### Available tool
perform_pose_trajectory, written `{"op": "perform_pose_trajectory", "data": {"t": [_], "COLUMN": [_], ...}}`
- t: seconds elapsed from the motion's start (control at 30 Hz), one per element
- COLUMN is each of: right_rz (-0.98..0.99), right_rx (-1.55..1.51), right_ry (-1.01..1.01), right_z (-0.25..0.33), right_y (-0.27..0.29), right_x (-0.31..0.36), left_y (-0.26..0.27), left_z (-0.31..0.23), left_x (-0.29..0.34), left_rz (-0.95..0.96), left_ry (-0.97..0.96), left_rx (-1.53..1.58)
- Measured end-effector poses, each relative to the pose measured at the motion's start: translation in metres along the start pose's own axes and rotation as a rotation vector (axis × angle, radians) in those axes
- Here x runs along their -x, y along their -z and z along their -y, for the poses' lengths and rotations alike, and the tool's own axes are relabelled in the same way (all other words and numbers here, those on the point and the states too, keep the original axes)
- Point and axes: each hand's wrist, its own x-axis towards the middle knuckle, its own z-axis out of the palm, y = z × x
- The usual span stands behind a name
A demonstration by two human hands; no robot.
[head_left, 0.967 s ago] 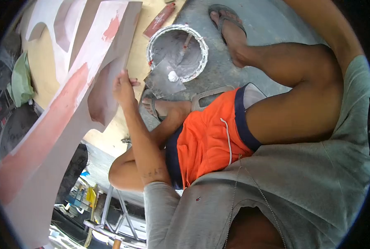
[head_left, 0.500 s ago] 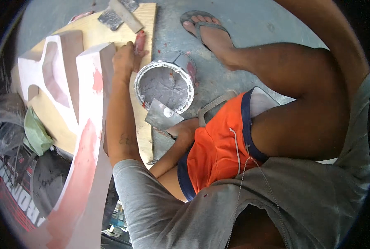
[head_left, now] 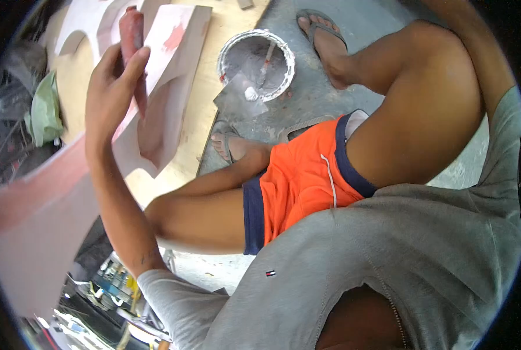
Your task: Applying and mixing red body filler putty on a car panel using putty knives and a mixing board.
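My left hand (head_left: pixel 111 87) is closed around a red squeeze tube (head_left: pixel 133 32), raised above the pale, red-smeared moulded part (head_left: pixel 176 96). The tube's capped end points away from me, and its lower end tapers below my thumb. To the right stands a bucket (head_left: pixel 220 58) of grey paste with a white-crusted rim. A thin pale stick with red marks (head_left: pixel 266 67) shows inside it. Across the bucket's near rim lies a flat metal spreader plate (head_left: pixel 228 98) bearing a small white lump (head_left: pixel 251 93). My right forearm (head_left: pixel 476 29) reaches out at the upper right; its hand is outside the picture.
The moulded part rests on a plywood board (head_left: pixel 181 160). A green bag (head_left: pixel 45 111) and dark plastic (head_left: pixel 21 70) lie at the left. My bent legs and sandalled feet (head_left: pixel 324 49) surround the bucket on the grey floor. Blurred clutter (head_left: pixel 105 291) sits lower left.
My left hand has lifted the red tube off the board and brought it left and toward me, over the moulded part. The whole view has shifted, with the bucket now higher in it.
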Motion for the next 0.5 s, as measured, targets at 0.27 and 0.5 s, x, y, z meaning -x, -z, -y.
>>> {"op": "perform_pose_trajectory", "data": {"t": [0.27, 0.5], "right_rz": [0.114, -0.218], "right_rx": [0.109, 0.035], "right_ry": [0.372, 0.821], "right_z": [0.18, 0.199], "right_y": [0.14, 0.152], "right_x": [0.013, 0.061], "left_y": [0.062, 0.086], "left_z": [-0.024, -0.079], "left_x": [0.179, 0.193], "left_rz": [-0.15, -0.498], "left_ry": [-0.138, -0.537], "left_rx": [-0.447, -1.227]}}
